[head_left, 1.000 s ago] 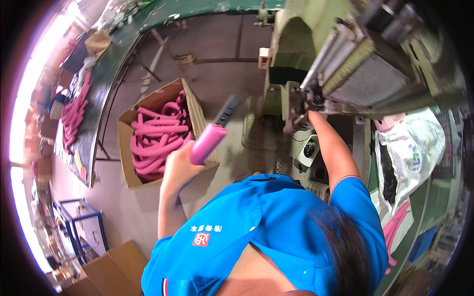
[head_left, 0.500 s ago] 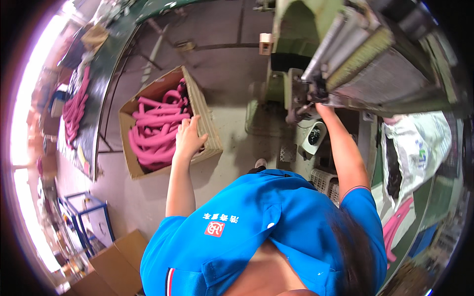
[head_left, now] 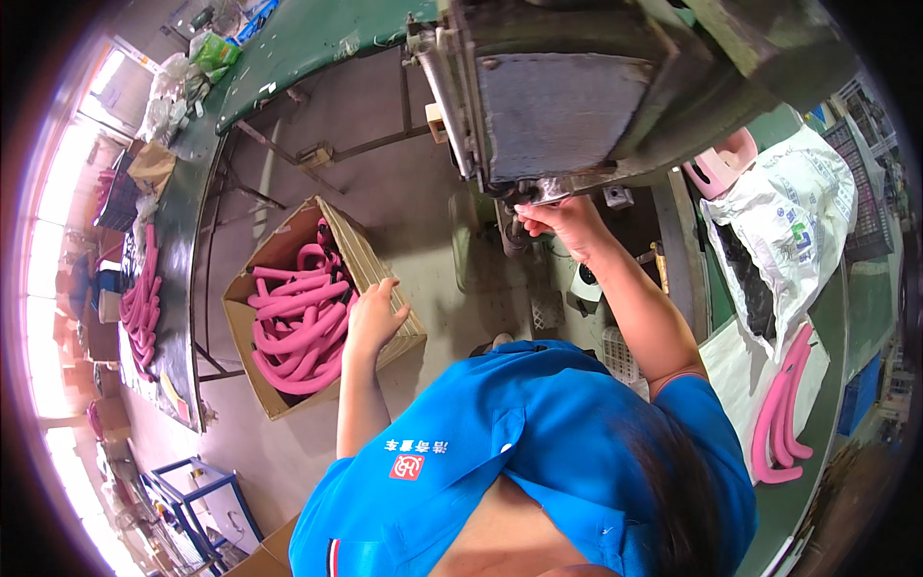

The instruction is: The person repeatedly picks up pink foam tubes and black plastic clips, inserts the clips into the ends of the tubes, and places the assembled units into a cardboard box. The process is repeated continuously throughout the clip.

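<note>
At the right rim of a cardboard box (head_left: pixel 394 322) is my left hand (head_left: pixel 373 322), its fingers apart and nothing in them. Pink foam-covered tubes (head_left: pixel 300 308), several of them bent, fill the box. My right hand (head_left: pixel 569 226) reaches up to the lower edge of a large metal machine (head_left: pixel 558 106). Its fingers are pinched together at a small metal part (head_left: pixel 524 192) under the machine's flat grey plate; what they grip is too small to tell.
On the right green table (head_left: pixel 817 385) lie pink tubes (head_left: pixel 779 423) and a white printed sack (head_left: pixel 788 226). Behind the sack stands a pale pink bin (head_left: pixel 723 162). More pink tubes (head_left: pixel 142 303) lie on the left table (head_left: pixel 178 250). A blue-framed cart (head_left: pixel 202 505) stands at lower left.
The view has turned to the right, so the machine and box appear shifted. My right hand's fingers, hidden behind the machine before, now show at its lower edge. My left hand stays by the box rim.
</note>
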Tool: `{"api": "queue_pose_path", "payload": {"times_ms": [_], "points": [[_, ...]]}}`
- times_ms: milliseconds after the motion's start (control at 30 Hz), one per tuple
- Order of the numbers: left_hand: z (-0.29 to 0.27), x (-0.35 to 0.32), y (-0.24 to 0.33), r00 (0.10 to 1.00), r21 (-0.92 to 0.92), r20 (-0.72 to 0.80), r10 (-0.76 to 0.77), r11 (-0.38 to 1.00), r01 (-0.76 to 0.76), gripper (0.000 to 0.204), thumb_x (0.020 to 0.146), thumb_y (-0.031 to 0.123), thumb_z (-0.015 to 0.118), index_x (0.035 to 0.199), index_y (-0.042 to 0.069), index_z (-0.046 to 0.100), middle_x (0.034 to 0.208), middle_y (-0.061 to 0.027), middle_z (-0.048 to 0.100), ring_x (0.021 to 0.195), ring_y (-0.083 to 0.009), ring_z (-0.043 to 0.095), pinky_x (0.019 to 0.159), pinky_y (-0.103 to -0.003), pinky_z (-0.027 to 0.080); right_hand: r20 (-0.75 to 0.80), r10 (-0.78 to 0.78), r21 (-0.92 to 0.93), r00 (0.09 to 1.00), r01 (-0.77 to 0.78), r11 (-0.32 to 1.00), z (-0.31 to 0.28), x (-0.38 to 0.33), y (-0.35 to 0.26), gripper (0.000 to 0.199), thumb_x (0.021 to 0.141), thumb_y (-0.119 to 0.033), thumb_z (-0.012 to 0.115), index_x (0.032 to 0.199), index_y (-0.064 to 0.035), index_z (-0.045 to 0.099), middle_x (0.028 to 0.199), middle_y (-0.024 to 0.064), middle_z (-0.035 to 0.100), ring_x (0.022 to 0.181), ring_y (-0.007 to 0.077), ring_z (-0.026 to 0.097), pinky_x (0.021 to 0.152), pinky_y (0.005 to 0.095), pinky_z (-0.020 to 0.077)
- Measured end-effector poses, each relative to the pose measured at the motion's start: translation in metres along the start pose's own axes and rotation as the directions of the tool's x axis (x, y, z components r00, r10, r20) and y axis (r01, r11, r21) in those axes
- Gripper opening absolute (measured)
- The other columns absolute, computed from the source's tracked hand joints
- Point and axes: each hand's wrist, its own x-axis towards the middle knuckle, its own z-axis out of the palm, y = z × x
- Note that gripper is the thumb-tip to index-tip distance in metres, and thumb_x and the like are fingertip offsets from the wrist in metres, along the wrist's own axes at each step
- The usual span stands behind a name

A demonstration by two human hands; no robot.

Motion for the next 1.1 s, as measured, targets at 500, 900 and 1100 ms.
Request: {"api": "queue_pose_path", "payload": {"times_ms": [500,900,1100], "points": [[0.060,-0.017,0.066,0.915,-0.075,0.386,0.120,0.992,-0.099,0.050,0.072,0.026,0.070,0.117,0.009,0.054,0.092,-0.0144,0.064,0.088,-0.0317,0.062,0.075,-0.042,0.049,-0.529,-0.788,-0.809,0.314,-0.468,0.357,-0.285,-0.241,0.065,0.046,0.077,-0.013,0.067,0.117,-0.0027,0.048,0.111,0.0179,0.046,0.102,0.0323,0.051,0.092,0.0413,0.0407],[0.079,0.023,0.241,0.661,-0.019,0.479,0.577,0.760,-0.649,0.046,0.076,0.021,0.069,0.117,0.008,0.053,0.098,-0.0143,0.064,0.088,-0.0289,0.063,0.076,-0.039,0.049,-0.987,-0.014,-0.142,0.158,-0.842,0.520,-0.381,-0.535,0.141,0.055,0.069,-0.032,0.069,0.111,0.0022,0.056,0.088,0.0174,0.066,0.081,0.0294,0.064,0.074,0.0383,0.0501],[0.113,-0.017,0.383,0.421,-0.665,0.459,0.782,0.617,-0.421,0.053,0.081,0.021,0.069,0.126,0.003,0.048,0.117,-0.0142,0.058,0.110,-0.0259,0.057,0.096,-0.036,0.043,-0.954,-0.076,-0.158,0.288,-0.271,0.950,-0.234,-0.367,0.094,0.045,0.074,-0.021,0.074,0.109,0.0005,0.054,0.092,0.0084,0.062,0.079,0.0173,0.058,0.070,0.0329,0.0482]]}}
